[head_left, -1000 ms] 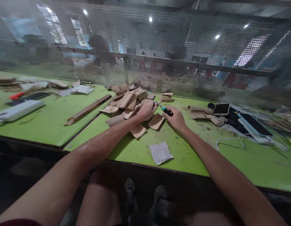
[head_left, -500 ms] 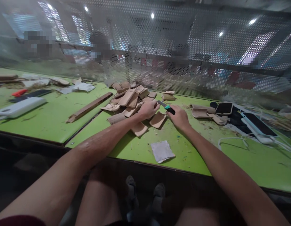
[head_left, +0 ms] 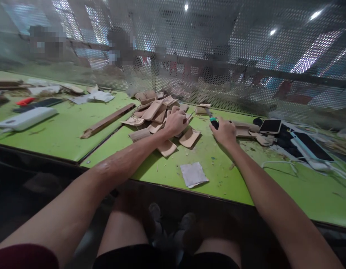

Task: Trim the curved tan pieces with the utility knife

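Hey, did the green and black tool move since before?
Yes. The green and black tool, in the right hand, has moved right, away from the left hand, judged against the grey paper square.

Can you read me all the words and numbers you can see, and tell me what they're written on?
There are no words, numbers or signs that I can read here.
White power bank: a small dark patch, too small to read.
Phone in the light blue case: dark screen, no text I can make out.
Grey paper square: no writing I can see.
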Motion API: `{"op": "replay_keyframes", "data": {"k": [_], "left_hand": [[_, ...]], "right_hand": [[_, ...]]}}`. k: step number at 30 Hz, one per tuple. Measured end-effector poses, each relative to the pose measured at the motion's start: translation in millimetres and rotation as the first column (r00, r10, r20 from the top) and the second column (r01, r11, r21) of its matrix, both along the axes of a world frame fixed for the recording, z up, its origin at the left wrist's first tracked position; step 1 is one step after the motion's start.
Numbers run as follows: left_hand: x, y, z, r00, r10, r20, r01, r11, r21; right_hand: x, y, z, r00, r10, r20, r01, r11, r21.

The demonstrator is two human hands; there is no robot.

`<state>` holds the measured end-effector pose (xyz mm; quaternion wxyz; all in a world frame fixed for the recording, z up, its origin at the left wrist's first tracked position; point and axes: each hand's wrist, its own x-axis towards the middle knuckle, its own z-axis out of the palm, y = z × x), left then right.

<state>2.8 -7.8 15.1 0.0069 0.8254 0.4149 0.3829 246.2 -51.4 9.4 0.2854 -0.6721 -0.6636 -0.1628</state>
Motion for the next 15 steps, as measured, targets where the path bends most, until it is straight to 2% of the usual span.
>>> {"op": "replay_keyframes", "data": {"k": [3, 7, 15], "left_hand": [[-3.8, 1.3, 0.2, 0.997, -0.019, 0.071, 0.020, 1.000, -0.017], [-7.9, 2.3, 0.4, 0.990, -0.049, 0.132, 0.056, 0.997, -0.055], [-8.1, 7.4, -4.6, 0.999, -0.009, 0.041, 0.006, 0.998, 0.058]], "right_hand": [[-0.1, 1.8, -3.7, 0.998, 0.011, 0.065, -0.008, 0.998, -0.055], [-0.3, 1.5, -6.1, 0.993, 0.090, 0.077, -0.083, 0.992, -0.093], [2.1, 3.4, -10.6, 0.984, 0.107, 0.144, -0.086, 0.986, -0.141]]}}
